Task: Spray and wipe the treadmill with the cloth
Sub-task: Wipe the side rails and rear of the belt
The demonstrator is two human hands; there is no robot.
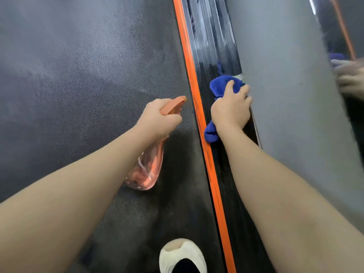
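The treadmill belt (82, 79), dark and finely textured, fills the view from nine o'clock across to the middle. Over it, near the centre, the left hand (157, 117) curls tightly round the neck of a spray bottle (146, 170); its orange trigger head (175, 104) pokes out past the knuckles toward one o'clock, and the clear pinkish body hangs below the wrist toward six o'clock. At six o'clock a pale shoe (182, 255) stands on the belt. Just right of the bottle an orange stripe (199, 119) runs from twelve o'clock down to six, edging the glossy black side rail (212, 46). On that rail, right of centre, the right hand (231, 109) presses down on a bunched blue cloth (221, 85), fingers bent over it; the cloth shows beyond the fingertips and again beside the wrist. A thin ring (242, 92) sits on one finger. Toward three o'clock lies a grey floor (285, 75), and at two o'clock a shiny surface (346, 75) mirrors a blurred hand.
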